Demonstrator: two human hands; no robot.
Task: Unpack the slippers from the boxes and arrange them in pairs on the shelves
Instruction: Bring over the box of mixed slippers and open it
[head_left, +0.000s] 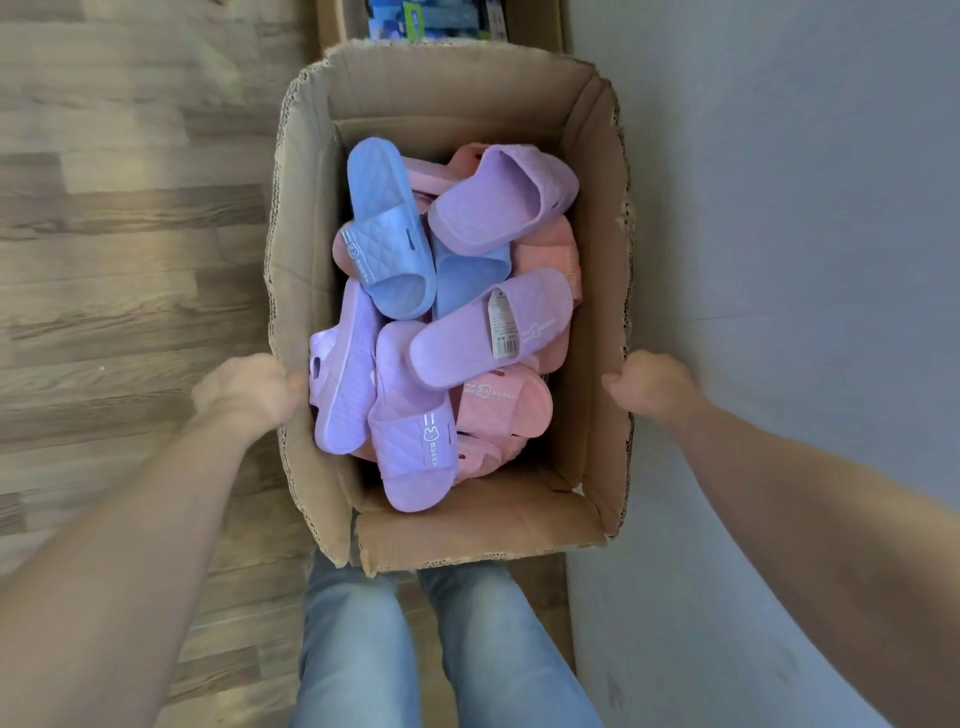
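Observation:
An open cardboard box (306, 218) is in front of me, above my legs. It holds several loose slippers in a heap: a blue slipper (387, 234) at the upper left, a purple slipper (501, 200) at the upper right, a purple slipper with a paper tag (488, 332) in the middle, a purple one marked BUNNY (415, 441) near me, and pink slippers (506, 402) underneath. My left hand (249, 392) grips the box's left wall at its rim. My right hand (649, 382) grips the right wall at its rim.
A wood-pattern floor (130, 234) lies to the left. A grey wall (805, 234) stands close on the right. Beyond the box sits a second cardboard box (332, 21) with blue packaged goods (431, 18) inside. My legs in jeans (363, 649) are below the box.

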